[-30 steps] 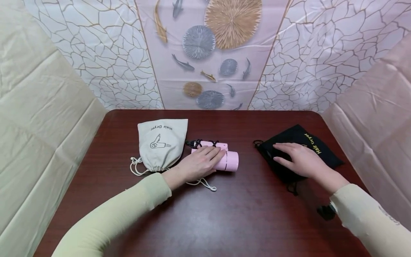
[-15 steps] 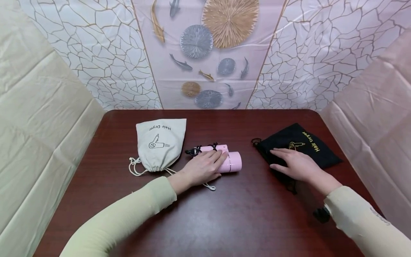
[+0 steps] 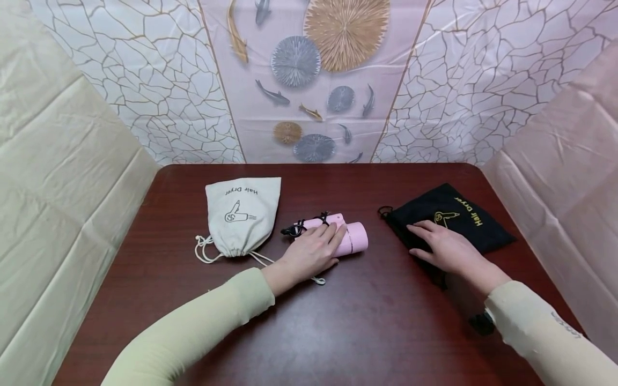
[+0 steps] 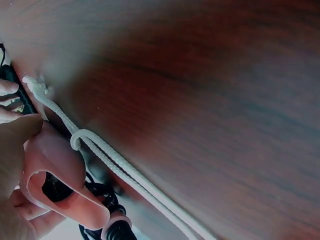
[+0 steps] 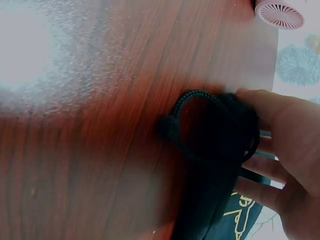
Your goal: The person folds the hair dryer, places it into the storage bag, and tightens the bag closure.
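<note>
My left hand [image 3: 311,252] grips a folded pink hair dryer [image 3: 357,237] from above, thumb on the near side and fingers over the far side. A black cord is wrapped on the dryer's handle, its plug [image 3: 292,230] sticking out left. In the left wrist view the dryer's pink nozzle [image 4: 52,150] shows beside the palm. My right hand [image 3: 449,249] rests with extended fingers on a black drawstring bag [image 3: 417,206] printed "Hair Dryer" in yellow. Its black cord loop [image 5: 197,93] lies by the fingers in the right wrist view.
A cream drawstring bag [image 3: 258,214] with a hair dryer print lies left of the pink dryer. Its white cords [image 4: 135,172] trail under the left forearm side. The dark red table [image 3: 333,321] is bounded by fabric-covered walls [image 3: 63,214] on the sides and back.
The left hand and the hair dryer have shifted a little to the right, and the dryer has turned slightly. The right hand has slid slightly toward the near side, uncovering the bag's yellow dryer print.
</note>
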A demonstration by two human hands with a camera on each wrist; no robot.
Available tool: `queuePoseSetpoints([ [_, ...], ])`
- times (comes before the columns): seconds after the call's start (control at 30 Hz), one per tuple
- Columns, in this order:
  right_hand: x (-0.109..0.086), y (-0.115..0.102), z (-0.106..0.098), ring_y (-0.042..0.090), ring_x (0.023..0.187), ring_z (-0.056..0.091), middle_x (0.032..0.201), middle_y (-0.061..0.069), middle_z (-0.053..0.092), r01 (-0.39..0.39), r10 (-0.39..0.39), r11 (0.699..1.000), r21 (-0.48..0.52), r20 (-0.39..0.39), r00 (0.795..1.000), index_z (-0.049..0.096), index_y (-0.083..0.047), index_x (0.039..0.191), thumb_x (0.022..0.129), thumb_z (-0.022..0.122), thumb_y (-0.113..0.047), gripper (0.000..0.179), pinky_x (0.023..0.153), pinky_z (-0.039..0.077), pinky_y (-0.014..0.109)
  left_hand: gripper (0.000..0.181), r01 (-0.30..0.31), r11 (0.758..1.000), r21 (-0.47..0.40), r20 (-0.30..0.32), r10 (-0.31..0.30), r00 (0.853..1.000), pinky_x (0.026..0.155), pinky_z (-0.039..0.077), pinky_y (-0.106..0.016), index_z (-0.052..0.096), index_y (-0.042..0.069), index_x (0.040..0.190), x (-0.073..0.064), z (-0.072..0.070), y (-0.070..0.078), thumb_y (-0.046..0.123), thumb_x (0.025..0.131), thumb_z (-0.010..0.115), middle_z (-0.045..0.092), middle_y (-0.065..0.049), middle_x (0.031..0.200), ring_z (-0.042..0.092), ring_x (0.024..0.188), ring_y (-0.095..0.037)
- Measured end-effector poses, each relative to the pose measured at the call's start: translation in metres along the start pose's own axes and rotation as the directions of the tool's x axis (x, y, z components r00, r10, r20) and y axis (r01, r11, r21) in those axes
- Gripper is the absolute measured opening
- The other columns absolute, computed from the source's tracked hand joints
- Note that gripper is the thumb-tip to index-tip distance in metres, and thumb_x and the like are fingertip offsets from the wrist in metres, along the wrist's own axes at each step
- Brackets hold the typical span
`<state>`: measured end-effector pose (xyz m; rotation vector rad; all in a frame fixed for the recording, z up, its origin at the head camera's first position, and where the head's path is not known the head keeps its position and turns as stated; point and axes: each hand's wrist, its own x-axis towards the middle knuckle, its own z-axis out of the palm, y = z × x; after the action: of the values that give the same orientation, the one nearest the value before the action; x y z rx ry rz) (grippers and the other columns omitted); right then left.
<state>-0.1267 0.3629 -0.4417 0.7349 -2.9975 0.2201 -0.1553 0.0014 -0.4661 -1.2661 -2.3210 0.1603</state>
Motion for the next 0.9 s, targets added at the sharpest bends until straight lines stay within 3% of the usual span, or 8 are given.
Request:
queuePoseSetpoints([
  [0.17, -0.004, 0.004, 0.000, 0.037, 0.102, 0.070, 0.119, 0.019, 0.067, -0.020, 0.020, 1.000, 0.014, 0.006, 1.000, 0.064, 0.000, 0.143, 0.093, 0.083, -0.023, 0.058, 0.086, 0.058, 0.058, 0.087, 0.005, 0.996, -0.087, 0.064, 0.000, 0.998, 0.103, 0.055, -0.036, 0.049, 0.003, 0.156, -0.003, -0.002, -0.005, 0.052, 0.092, 0.079, 0.062, -0.011, 0.141, 0.064, 0.124, -0.024],
  [0.4, -0.005, 0.011, -0.007, 0.042, 0.106, 0.072, 0.119, 0.027, 0.072, -0.025, 0.027, 0.999, -0.024, 0.075, 0.997, 0.064, 0.000, 0.143, 0.092, 0.083, -0.020, 0.057, 0.087, 0.058, 0.061, 0.085, 0.027, 0.970, -0.241, 0.098, -0.004, 0.995, 0.114, 0.050, -0.041, 0.044, 0.003, 0.160, -0.013, -0.005, -0.017, 0.048, 0.096, 0.077, 0.057, -0.015, 0.153, 0.058, 0.136, -0.030],
  [0.63, -0.005, 0.012, -0.011, 0.043, 0.107, 0.073, 0.121, 0.030, 0.073, 0.020, -0.015, 0.997, -0.073, 0.078, 0.997, 0.064, -0.001, 0.143, 0.089, 0.085, -0.012, 0.059, 0.084, 0.060, 0.059, 0.086, 0.025, 0.967, -0.253, 0.100, 0.000, 0.995, 0.116, 0.048, -0.039, 0.043, 0.002, 0.161, -0.019, -0.001, -0.018, 0.047, 0.096, 0.077, 0.056, -0.015, 0.154, 0.059, 0.134, -0.030],
  [0.9, 0.000, 0.021, -0.012, 0.036, 0.099, 0.075, 0.120, 0.020, 0.076, 0.027, -0.024, 0.999, -0.036, 0.092, 0.996, 0.071, -0.003, 0.135, 0.091, 0.078, -0.004, 0.045, 0.080, 0.060, 0.056, 0.085, 0.030, 0.968, -0.250, 0.047, -0.019, 0.999, 0.113, 0.050, -0.040, 0.046, 0.000, 0.158, -0.022, 0.003, -0.012, 0.041, 0.093, 0.082, 0.057, -0.017, 0.152, 0.060, 0.134, -0.031],
])
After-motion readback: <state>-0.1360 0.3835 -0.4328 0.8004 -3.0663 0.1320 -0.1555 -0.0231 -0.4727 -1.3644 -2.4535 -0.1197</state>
